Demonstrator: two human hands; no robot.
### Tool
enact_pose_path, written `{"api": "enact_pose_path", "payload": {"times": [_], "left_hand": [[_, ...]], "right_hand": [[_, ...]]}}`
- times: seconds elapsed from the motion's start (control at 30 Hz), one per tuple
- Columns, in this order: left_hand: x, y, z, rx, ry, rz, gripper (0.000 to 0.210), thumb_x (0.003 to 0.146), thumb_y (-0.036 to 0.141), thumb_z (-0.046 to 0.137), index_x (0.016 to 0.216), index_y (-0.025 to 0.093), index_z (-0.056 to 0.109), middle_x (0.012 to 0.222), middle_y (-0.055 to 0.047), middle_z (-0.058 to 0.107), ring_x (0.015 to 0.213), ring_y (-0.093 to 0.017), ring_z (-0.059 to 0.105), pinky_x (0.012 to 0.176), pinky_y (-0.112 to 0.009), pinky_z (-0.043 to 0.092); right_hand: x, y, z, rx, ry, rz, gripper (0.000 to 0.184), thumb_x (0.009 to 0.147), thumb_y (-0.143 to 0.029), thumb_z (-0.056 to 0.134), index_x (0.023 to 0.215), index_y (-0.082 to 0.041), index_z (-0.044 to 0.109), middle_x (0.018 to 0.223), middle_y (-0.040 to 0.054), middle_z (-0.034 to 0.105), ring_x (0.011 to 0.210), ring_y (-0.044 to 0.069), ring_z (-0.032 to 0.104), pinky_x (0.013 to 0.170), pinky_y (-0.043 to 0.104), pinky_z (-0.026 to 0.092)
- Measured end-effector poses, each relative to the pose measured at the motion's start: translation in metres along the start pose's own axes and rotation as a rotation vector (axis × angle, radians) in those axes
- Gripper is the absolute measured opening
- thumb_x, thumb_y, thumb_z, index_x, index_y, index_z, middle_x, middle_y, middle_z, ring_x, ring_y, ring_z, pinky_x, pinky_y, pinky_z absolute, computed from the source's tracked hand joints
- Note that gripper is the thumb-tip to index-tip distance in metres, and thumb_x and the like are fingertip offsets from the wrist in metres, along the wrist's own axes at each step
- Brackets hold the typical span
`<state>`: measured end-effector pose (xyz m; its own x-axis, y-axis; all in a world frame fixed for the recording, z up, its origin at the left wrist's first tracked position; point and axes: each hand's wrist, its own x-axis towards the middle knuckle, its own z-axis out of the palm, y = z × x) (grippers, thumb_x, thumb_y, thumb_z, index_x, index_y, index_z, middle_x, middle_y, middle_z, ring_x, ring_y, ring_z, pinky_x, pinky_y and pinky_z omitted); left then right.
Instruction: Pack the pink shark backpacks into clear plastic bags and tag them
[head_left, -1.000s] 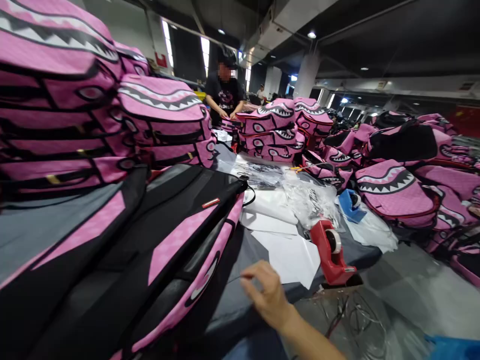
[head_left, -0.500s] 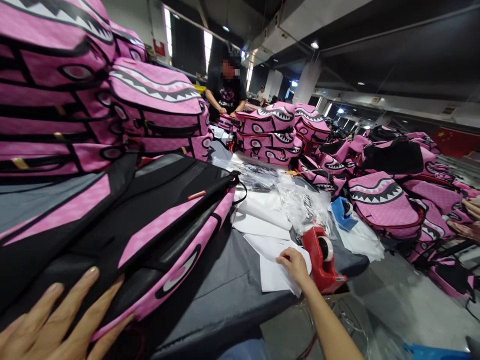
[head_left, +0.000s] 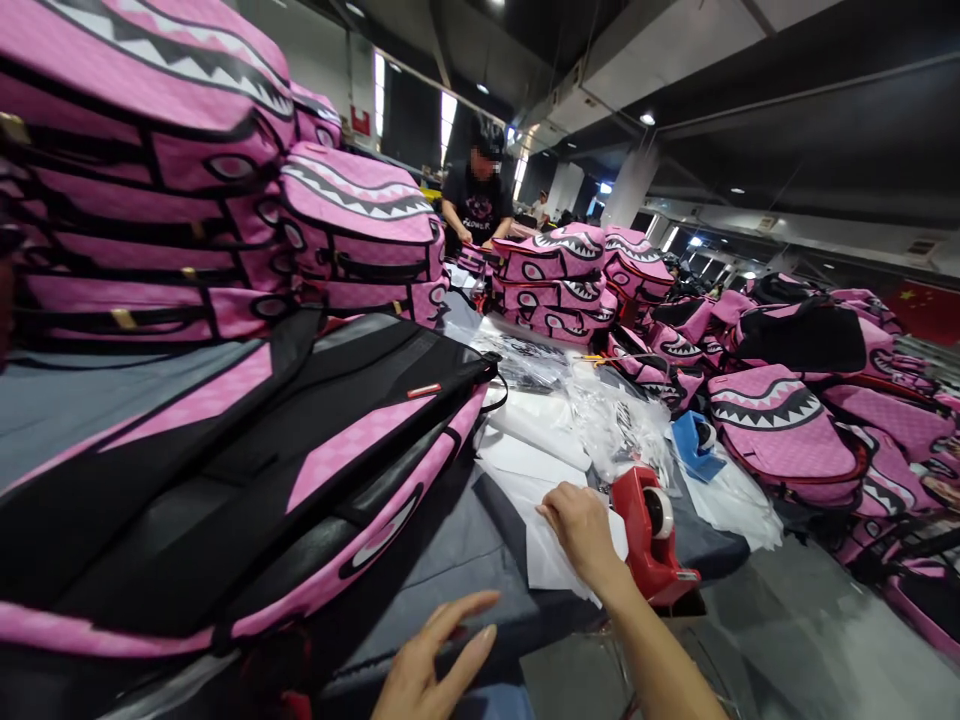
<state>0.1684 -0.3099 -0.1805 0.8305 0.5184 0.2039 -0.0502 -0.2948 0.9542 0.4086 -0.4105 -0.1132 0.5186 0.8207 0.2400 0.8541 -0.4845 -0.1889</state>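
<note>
A pink and black backpack (head_left: pixel 247 500) lies strap side up on the grey cloth-covered table (head_left: pixel 442 560), with a pink eye pattern along its near side. My left hand (head_left: pixel 431 665) hovers by the table's front edge, right of the backpack. Its fingers are apart and hold nothing. Over a loose pile of white paper sheets (head_left: pixel 544 560), my right hand (head_left: pixel 581 530) has its fingers bent and pinched on a sheet; the exact grip is partly hidden. A red tape dispenser (head_left: pixel 649 540) stands just right of that hand.
Tall stacks of pink backpacks (head_left: pixel 150 240) rise at the left, with another stack (head_left: pixel 555 280) farther back. Clear plastic bags (head_left: pixel 615 410) and a blue tape dispenser (head_left: pixel 696 445) lie beyond the papers. More backpacks (head_left: pixel 784 425) are heaped at the right. A co-worker (head_left: pixel 478 205) stands behind.
My left hand has left the backpack and moved right, toward the papers. My right hand stays at the sheets, its fingers now turned more over them. The view has shifted slightly left.
</note>
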Motion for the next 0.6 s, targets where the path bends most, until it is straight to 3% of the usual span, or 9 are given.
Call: {"api": "enact_pose_path", "payload": {"times": [0.07,0.13,0.23,0.3,0.37,0.43,0.53,0.6], "left_hand": [[0.012,-0.001,0.009,0.029,0.001,-0.039,0.04,0.096,0.055,0.055,0.12,0.029,0.074,0.116,-0.006,0.078,0.107,-0.023,0.074,0.093,-0.034,0.061],[0.021,-0.004,0.018,0.145,0.003,0.124,0.037,0.098,0.05,0.054,0.124,0.031,0.071,0.121,-0.005,0.077,0.113,-0.022,0.072,0.098,-0.035,0.06],[0.037,-0.009,0.035,0.397,-0.073,0.444,0.038,0.099,0.04,0.056,0.136,0.031,0.063,0.135,-0.006,0.07,0.128,-0.023,0.064,0.108,-0.04,0.054],[0.052,-0.012,0.048,0.575,-0.197,0.502,0.051,0.097,0.039,0.06,0.146,0.025,0.053,0.15,-0.011,0.057,0.141,-0.028,0.051,0.116,-0.049,0.046],[0.067,-0.018,0.06,0.687,-0.31,0.446,0.063,0.094,0.041,0.064,0.15,0.017,0.048,0.157,-0.019,0.044,0.147,-0.034,0.041,0.12,-0.057,0.038],[0.08,-0.026,0.068,0.714,-0.358,0.393,0.066,0.09,0.045,0.069,0.146,0.014,0.053,0.155,-0.024,0.044,0.145,-0.037,0.041,0.12,-0.06,0.036],[0.088,-0.036,0.071,0.699,-0.361,0.386,0.066,0.087,0.05,0.071,0.142,0.017,0.058,0.152,-0.023,0.047,0.144,-0.037,0.043,0.12,-0.058,0.037],[0.089,-0.037,0.069,0.628,-0.356,0.345,0.065,0.09,0.052,0.066,0.145,0.019,0.056,0.155,-0.02,0.044,0.146,-0.035,0.042,0.122,-0.057,0.034]], "right_hand": [[0.002,0.005,0.01,0.082,-0.095,0.111,0.01,0.095,-0.021,0.066,0.085,-0.02,0.069,0.089,0.0053,0.071,0.084,0.02,0.063,0.074,0.028,0.035],[0.004,0.017,0.02,0.161,-0.167,0.184,0.014,0.087,-0.015,0.069,0.074,-0.018,0.065,0.077,0.0031,0.067,0.074,0.019,0.061,0.067,0.026,0.033],[0.006,0.034,0.029,0.246,-0.19,0.183,0.021,0.082,-0.015,0.069,0.065,-0.018,0.058,0.064,-0.0017,0.059,0.065,0.015,0.055,0.063,0.023,0.034],[0.008,0.043,0.03,0.303,-0.162,0.171,0.025,0.085,-0.024,0.067,0.064,-0.019,0.055,0.062,-0.0032,0.056,0.063,0.014,0.053,0.062,0.022,0.037],[0.009,0.051,0.025,0.33,-0.074,0.18,0.03,0.089,-0.036,0.062,0.065,-0.02,0.052,0.062,-0.0028,0.054,0.063,0.015,0.053,0.062,0.023,0.041],[0.011,0.059,0.012,0.327,0.079,0.219,0.033,0.095,-0.044,0.05,0.071,-0.022,0.05,0.069,0.0005,0.056,0.068,0.018,0.055,0.066,0.027,0.044],[0.006,0.061,-0.017,0.308,0.378,0.301,0.037,0.102,-0.048,0.029,0.085,-0.023,0.05,0.085,0.0078,0.061,0.081,0.023,0.057,0.076,0.034,0.048],[-0.004,0.048,-0.036,0.309,0.574,0.25,0.033,0.104,-0.047,0.033,0.09,-0.023,0.051,0.09,0.0096,0.062,0.088,0.025,0.06,0.082,0.037,0.049]]}}
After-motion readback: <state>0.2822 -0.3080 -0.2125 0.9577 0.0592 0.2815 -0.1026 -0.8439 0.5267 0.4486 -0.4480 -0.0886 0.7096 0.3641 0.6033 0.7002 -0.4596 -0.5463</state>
